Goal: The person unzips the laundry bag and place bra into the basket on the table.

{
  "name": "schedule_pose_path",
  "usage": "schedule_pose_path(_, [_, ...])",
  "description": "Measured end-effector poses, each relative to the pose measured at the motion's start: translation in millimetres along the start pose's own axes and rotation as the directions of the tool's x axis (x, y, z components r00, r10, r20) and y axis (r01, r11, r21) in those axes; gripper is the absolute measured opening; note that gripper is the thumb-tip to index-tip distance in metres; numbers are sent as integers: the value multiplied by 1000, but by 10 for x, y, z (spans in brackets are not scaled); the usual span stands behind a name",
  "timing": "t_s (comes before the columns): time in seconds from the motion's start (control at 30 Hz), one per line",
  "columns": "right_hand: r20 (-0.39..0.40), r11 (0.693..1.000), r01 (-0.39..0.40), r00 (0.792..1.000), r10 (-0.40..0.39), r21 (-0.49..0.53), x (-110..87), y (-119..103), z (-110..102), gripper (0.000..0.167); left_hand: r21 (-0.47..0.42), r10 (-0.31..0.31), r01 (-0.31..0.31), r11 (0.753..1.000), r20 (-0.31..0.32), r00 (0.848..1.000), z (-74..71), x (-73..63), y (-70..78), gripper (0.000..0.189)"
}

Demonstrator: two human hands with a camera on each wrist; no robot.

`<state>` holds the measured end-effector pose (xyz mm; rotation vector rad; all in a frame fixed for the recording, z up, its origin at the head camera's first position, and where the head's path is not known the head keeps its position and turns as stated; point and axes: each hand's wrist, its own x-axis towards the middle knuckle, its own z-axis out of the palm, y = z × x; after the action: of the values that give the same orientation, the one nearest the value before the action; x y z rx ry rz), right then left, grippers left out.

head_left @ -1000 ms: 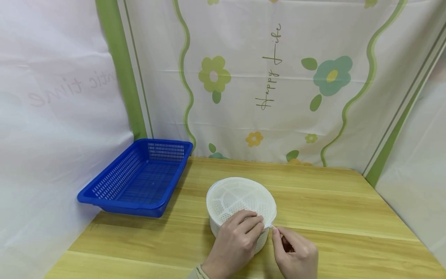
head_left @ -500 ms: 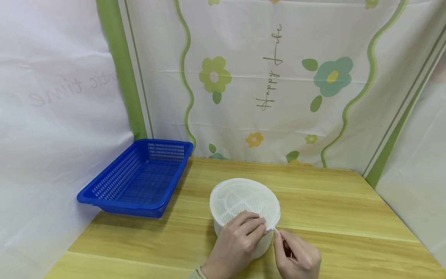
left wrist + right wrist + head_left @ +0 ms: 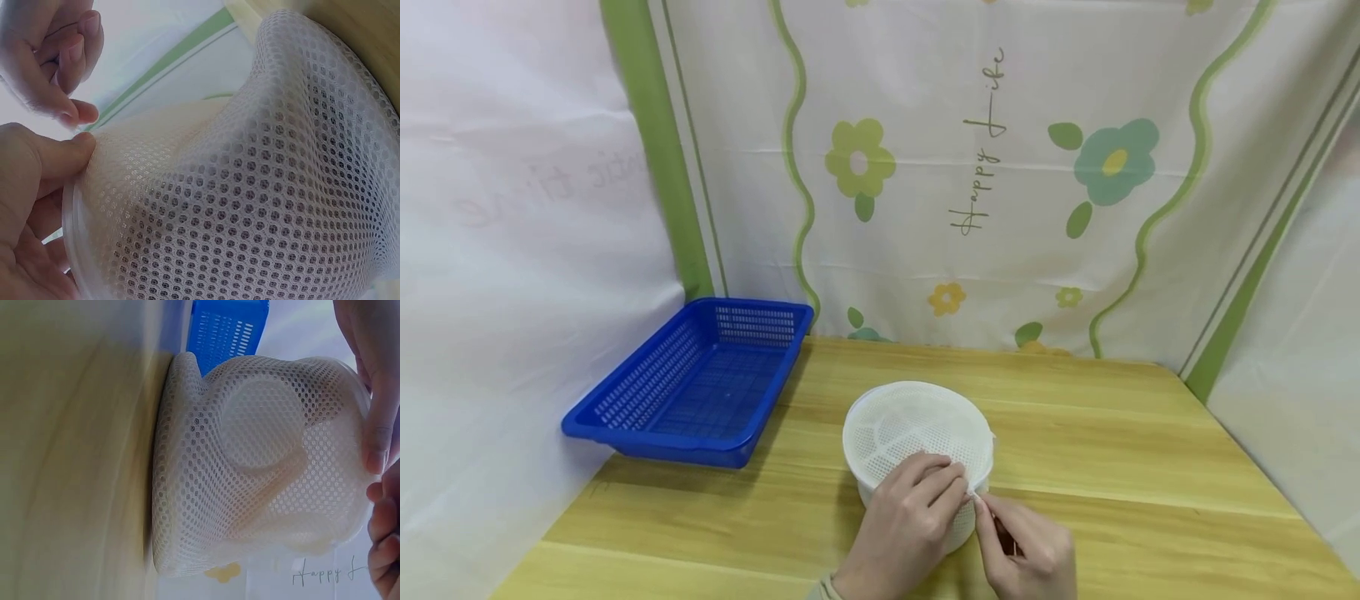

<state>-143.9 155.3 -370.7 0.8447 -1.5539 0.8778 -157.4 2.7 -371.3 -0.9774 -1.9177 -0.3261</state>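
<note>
A round white mesh laundry bag [image 3: 917,429] stands upright on the wooden table, its flat mesh top facing up. My left hand [image 3: 902,521] lies over the near part of the top and grips the rim, its thumb [image 3: 69,153] on the side mesh. Just to the right, my right hand [image 3: 1030,542] pinches a small white zipper pull [image 3: 973,493] at the rim between thumb and forefinger. The fingertips cover most of the pull. Through the side mesh a pale round shape [image 3: 262,425] shows; what it is I cannot tell.
A blue plastic basket [image 3: 760,408] with slotted sides stands at the left of the table [image 3: 1112,433]. Behind it and on both sides hang white curtains [image 3: 917,150] with green stripes; flowers are printed on the back one.
The bag shifted slightly right and toward me, then back. My right hand, still pinching the pull, moved with it and is now a little further left along the near rim, closer to my left hand.
</note>
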Motion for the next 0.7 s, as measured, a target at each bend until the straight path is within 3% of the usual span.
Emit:
schedule_pose_path(0.47, [-33, 993, -95, 995, 92, -70, -43, 17, -31, 36, 3, 15, -15, 1000, 1, 1000, -22, 16, -2, 31])
schedule_pose_path(0.7, [3, 976, -186, 982, 188, -118, -224, 109, -64, 24, 5, 13, -13, 1000, 5, 1000, -23, 16, -3, 30])
